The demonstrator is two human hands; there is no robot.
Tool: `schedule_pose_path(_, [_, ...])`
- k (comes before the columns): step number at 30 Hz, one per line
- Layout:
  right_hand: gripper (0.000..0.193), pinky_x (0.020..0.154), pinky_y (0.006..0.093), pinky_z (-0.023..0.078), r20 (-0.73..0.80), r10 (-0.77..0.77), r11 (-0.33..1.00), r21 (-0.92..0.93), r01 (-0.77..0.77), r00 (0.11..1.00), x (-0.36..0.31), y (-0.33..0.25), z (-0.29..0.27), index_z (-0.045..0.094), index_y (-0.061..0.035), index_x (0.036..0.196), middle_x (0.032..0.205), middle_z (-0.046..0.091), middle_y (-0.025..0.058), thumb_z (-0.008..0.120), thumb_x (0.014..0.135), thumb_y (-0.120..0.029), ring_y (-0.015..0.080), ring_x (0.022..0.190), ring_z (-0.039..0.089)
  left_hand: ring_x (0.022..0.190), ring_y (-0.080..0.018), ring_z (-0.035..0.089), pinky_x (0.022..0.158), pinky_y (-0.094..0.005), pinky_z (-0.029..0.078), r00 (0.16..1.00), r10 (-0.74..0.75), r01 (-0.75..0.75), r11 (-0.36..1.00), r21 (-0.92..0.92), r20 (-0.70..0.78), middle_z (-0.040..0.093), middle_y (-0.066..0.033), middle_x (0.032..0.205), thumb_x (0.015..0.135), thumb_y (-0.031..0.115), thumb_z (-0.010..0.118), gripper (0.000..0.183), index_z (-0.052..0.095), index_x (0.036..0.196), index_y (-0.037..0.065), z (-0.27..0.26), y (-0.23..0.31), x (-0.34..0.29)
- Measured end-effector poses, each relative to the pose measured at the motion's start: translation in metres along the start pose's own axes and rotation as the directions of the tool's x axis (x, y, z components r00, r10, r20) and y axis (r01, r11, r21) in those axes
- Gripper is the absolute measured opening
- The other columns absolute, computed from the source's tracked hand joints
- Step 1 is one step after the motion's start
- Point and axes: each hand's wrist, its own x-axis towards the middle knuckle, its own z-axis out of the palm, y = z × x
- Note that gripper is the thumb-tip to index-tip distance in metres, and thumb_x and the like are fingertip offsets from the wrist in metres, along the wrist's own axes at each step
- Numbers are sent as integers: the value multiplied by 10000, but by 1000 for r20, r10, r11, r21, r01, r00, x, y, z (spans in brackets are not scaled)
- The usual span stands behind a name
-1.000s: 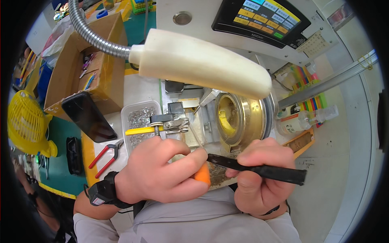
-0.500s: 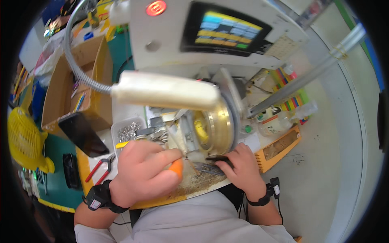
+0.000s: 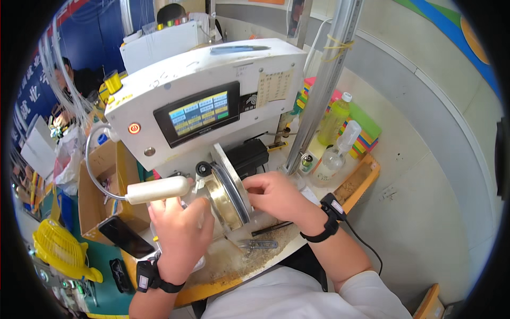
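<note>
Head view: the brass-coloured wheel (image 3: 226, 210) stands between the hands, just right of the left grip (image 3: 182, 223) and just left of the right grip (image 3: 276, 196). The right grip is narrow, fingers curled at the pale side plate (image 3: 234, 175); I cannot tell whether it pinches anything. The left grip reaches up beneath the white tubular head (image 3: 158, 190), and what it holds is hidden. Machine parts crowd the far side of both grips; nearer the body and between them, open room runs to the tabletop (image 3: 228, 271) edge, around grey snips (image 3: 258, 244) and a slim black tool (image 3: 271, 229). The wheel is seen partly edge-on, its rim slanting from far left to near right, its axis running across from grip to grip. Brownish dust marks the surface below them. Beyond both rises a white machine (image 3: 135, 109) with a lit screen (image 3: 201, 114); left of the left grip are a phone (image 3: 125, 236) and a cardboard box (image 3: 93, 204); right of the right grip, an orange tray (image 3: 348, 199) and a pale wall (image 3: 446, 175)
</note>
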Motion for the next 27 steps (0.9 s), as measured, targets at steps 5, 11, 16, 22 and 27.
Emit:
schedule_pose_path(5, [237, 555, 300, 431, 132, 35, 997, 70, -44, 991, 22, 12, 13, 812, -40, 1134, 648, 591, -11, 773, 930, -156, 73, 577, 495, 1153, -418, 547, 971, -525, 383, 1000, -27, 27, 999, 19, -1, 671, -145, 1348, 734, 90, 803, 152, 733, 868, 93, 1, 7, 2])
schedule_pose_path(11, [172, 531, 303, 386, -35, 92, 996, 14, -91, 995, 4, -2, 16, 802, -27, 1036, 613, 550, -19, 791, 931, -162, 72, 557, 459, 1137, -399, 535, 961, -516, 376, 999, -28, 27, 996, 79, 21, 662, -133, 1378, 747, 108, 814, 187, 744, 921, 108, -1, 7, 0])
schedule_pose_path(16, [96, 509, 259, 307, -383, -35, 999, -22, 29, 923, -45, -17, 1, 815, -49, 975, 621, 543, -61, 839, 888, -81, 33, 540, 408, 1142, -375, 522, 977, -500, 381, 998, -69, 69, 995, 77, 2, 648, -143, 1356, 762, 117, 803, 260, 738, 1013, 103, -18, 14, -17])
schedule_pose_path(22, [130, 509, 316, 392, -228, -353, 927, -213, 307, 907, -88, -39, -1, 820, -101, 992, 632, 622, 21, 841, 866, -75, 155, 503, 526, 886, -299, 575, 848, -407, 409, 972, -11, 114, 895, -432, 235, 657, -120, 980, 855, 209, 723, 222, 713, 1025, 67, -36, 35, -36])
schedule_pose_path(27, [183, 487, 328, 354, -131, -541, 817, -316, 482, 831, -99, -33, 10, 823, -133, 967, 585, 558, 3, 898, 808, -85, 190, 488, 503, 697, -290, 554, 668, -414, 390, 947, 51, 204, 663, -721, 316, 565, -72, 762, 890, 200, 733, 152, 708, 972, 74, -16, 43, -46])
